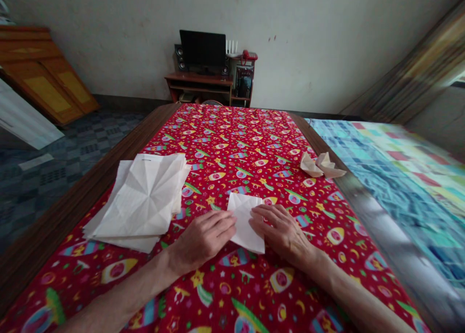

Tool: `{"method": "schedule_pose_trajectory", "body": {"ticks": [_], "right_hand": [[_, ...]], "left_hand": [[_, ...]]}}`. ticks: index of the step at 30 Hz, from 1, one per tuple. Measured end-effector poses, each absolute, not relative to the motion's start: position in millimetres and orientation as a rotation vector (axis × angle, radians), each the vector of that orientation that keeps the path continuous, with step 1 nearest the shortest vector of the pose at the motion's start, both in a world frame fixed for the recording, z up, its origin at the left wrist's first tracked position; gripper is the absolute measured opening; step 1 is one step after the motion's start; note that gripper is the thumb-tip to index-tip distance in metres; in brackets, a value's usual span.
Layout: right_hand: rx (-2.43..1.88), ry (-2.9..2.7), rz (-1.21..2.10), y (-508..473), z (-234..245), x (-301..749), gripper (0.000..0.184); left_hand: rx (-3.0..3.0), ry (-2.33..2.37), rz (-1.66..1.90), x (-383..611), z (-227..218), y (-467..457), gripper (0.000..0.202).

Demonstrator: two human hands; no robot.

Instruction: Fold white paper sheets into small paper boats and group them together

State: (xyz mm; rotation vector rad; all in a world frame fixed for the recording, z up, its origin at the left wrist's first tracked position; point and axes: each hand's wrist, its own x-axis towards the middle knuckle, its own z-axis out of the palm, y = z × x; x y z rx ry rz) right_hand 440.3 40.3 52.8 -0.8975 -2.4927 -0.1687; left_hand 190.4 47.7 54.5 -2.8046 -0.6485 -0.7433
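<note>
A small folded sheet of white paper (245,221) with crease lines lies on the red patterned cloth (236,144), between my two hands. My left hand (209,234) is at its left edge, fingers together and slightly bent, the tips on the paper. On the opposite side my right hand (281,231) curls its fingers over the right edge. Both thumbs are mostly hidden. To the left lies a stack of creased white paper sheets (148,197). Off to the right, near the table's edge, sit folded paper pieces (327,166) with pointed corners.
Dark wooden edges (119,158) border the cloth-covered table. On the right is a bed with a blue patchwork cover (381,178). A desk (199,81) with a monitor (203,50) and a red telephone (249,56) stands against the far wall. A wooden cabinet (47,76) is at the left.
</note>
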Motion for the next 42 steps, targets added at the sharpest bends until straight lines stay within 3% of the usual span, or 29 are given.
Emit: {"method": "schedule_pose_trajectory", "body": {"ticks": [7,9,19,36,42], "right_hand": [[-1.061,-2.501,-0.062,28.8,41.4,454.2,0.021],[-1.041,-2.434,0.011,31.3,34.9,457.0,0.026],[-1.220,-2.232,0.530,31.3,46.7,453.7,0.026],[-1.656,-2.166,0.129,27.1,45.3,432.4,0.030],[-1.608,-2.170,0.197,23.3,42.9,436.0,0.028]], "left_hand": [[-3.121,-0.895,-0.736,194.8,48.5,51.3,0.018],[-3.159,-0.984,-0.798,193.6,45.4,56.9,0.025],[-3.134,-1.257,-1.217,195.7,35.6,65.2,0.013],[-2.831,-1.697,-0.890,212.7,40.6,63.1,0.020],[-2.831,-1.697,-0.920,211.0,40.6,62.9,0.018]]}}
